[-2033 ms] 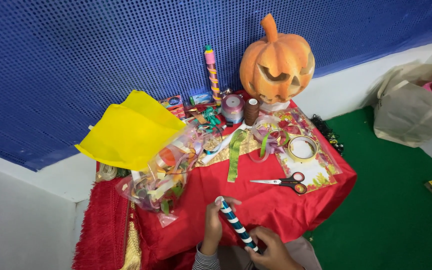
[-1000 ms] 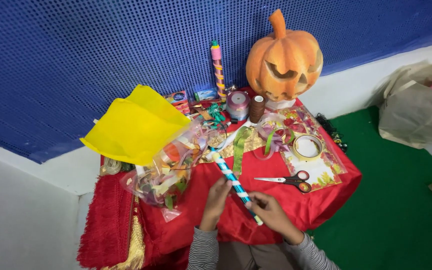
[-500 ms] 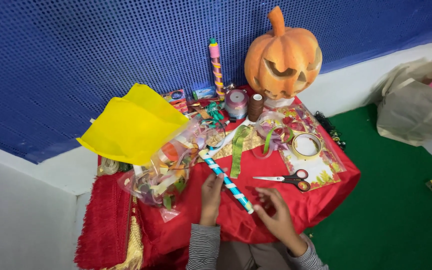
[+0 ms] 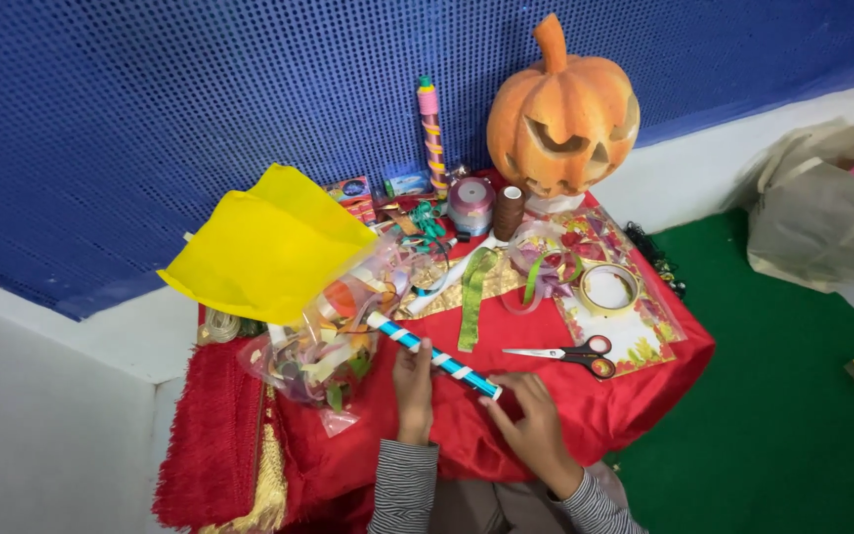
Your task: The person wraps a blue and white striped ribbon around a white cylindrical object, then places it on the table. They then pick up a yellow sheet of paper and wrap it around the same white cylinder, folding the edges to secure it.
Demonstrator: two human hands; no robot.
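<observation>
A thin stick wrapped in blue and white stripes (image 4: 434,356) lies slanted over the red cloth of the small table (image 4: 506,435). My left hand (image 4: 413,389) grips it near the middle. My right hand (image 4: 531,420) holds its lower right end with the fingertips. The stick's upper left end rests by a clear plastic bag of coloured scraps (image 4: 333,341). Red-handled scissors (image 4: 570,355) lie just right of my right hand.
An orange carved pumpkin (image 4: 562,111) stands at the back. Yellow felt sheets (image 4: 264,244) cover the left side. A tape ring (image 4: 610,288), green ribbon (image 4: 473,297), thread spools (image 4: 470,203) and a tall striped stick (image 4: 432,133) crowd the table. A beige bag (image 4: 822,222) sits on the green floor.
The striped stick went from near my body up over the table, tilting flatter toward the scrap bag. My right hand shifted from under it to its lower end.
</observation>
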